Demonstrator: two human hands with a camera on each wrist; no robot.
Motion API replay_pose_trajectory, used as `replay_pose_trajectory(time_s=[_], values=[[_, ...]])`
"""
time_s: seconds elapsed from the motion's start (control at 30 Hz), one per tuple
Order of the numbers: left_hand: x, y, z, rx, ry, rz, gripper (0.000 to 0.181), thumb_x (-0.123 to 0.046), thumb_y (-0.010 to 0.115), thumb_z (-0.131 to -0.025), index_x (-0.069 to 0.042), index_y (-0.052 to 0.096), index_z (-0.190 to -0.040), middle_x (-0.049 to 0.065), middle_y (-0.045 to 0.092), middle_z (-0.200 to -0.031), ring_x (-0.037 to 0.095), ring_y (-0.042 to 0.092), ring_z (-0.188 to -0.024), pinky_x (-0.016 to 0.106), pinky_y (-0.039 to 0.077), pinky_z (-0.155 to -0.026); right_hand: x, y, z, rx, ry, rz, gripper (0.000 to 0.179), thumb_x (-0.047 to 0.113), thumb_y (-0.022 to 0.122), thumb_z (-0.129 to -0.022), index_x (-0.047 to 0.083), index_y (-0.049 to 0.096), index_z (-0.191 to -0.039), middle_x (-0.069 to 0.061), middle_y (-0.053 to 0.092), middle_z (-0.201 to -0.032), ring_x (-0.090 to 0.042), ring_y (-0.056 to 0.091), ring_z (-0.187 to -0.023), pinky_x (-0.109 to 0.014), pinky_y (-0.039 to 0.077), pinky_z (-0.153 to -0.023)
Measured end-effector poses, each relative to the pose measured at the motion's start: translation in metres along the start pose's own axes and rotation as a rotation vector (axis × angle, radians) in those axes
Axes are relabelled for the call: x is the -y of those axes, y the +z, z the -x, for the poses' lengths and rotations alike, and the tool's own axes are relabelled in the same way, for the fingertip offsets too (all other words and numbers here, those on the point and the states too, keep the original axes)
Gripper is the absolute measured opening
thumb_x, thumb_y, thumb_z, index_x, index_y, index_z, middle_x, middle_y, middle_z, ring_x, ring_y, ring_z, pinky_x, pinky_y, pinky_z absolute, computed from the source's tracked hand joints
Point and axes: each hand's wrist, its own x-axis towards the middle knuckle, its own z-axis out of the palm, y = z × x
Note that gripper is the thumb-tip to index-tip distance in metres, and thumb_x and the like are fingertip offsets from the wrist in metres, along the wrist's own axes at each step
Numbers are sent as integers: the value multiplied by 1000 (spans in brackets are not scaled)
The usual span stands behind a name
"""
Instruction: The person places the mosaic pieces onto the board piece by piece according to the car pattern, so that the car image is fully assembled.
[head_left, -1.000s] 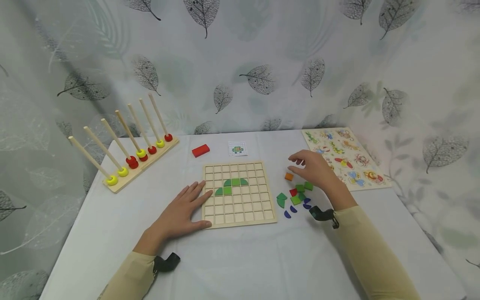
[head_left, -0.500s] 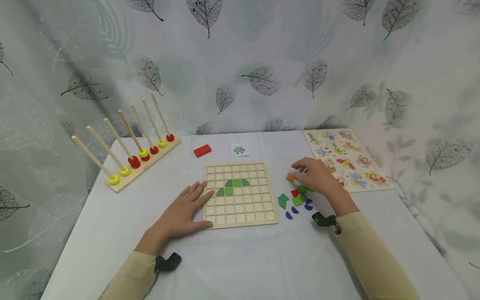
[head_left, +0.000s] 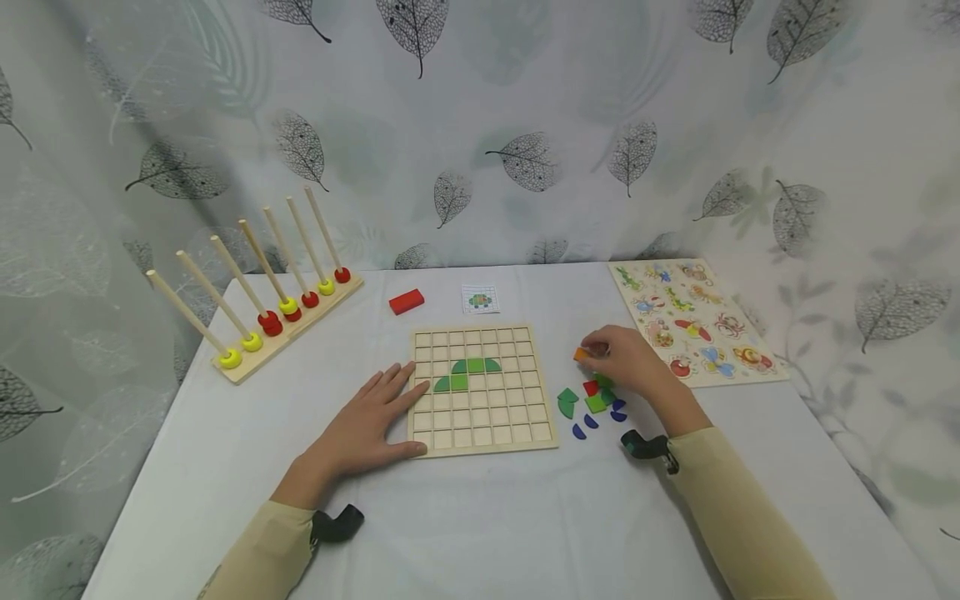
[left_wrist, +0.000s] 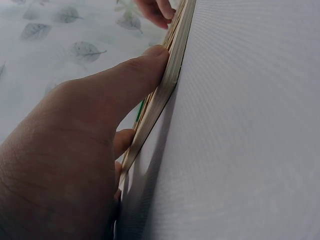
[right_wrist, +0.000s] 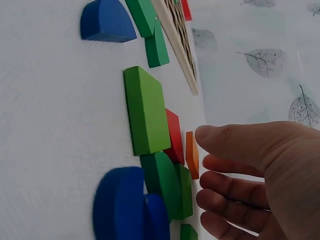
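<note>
My left hand [head_left: 375,423] lies spread on the left edge of a wooden grid board [head_left: 480,423]; in the left wrist view its thumb [left_wrist: 150,60] presses on the board's edge. Green squares and rounded green pieces [head_left: 476,365] sit in two of the board's rows. Right of the board, my right hand [head_left: 626,358] reaches down to an orange block [head_left: 581,354], fingertips right at it. In the right wrist view the thumb and loosely bent fingers are apart beside the orange block [right_wrist: 192,155]. Nearby lie green blocks [head_left: 596,403], a red block [head_left: 591,388] and blue half-rounds [head_left: 579,432].
A small pattern card [head_left: 480,299] and a red block [head_left: 407,302] lie behind the board. At the back left stands a peg rack [head_left: 292,325] with red and yellow beads. An animal picture puzzle board [head_left: 697,325] lies at the right, before a leaf-print curtain [head_left: 525,83].
My right hand has come down and slightly nearer, its thumb and fingers now at the orange block. My left hand stays on the board.
</note>
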Motion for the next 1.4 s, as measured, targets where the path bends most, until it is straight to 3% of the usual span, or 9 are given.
replay_pose_trajectory(time_s=[0.77, 1.4], values=[[-2, 0, -1, 2, -10, -17, 99, -77, 65, -92, -24, 39, -171, 7, 18, -180, 32, 13, -166, 50, 13, -133, 1, 2, -1, 1, -27, 55, 28, 14, 81, -97, 1, 79, -122, -13, 74, -114, -30, 66, -101, -51, 58, -93], [-3, -1, -2, 9, -13, -23, 100, -79, 63, -92, -23, 39, -171, 6, 17, -181, 32, 12, -166, 50, 13, -133, 12, -4, 1, -49, -81, 48, 27, 17, 82, -98, 9, 80, -124, -9, 72, -118, -31, 66, -110, -50, 60, -94]])
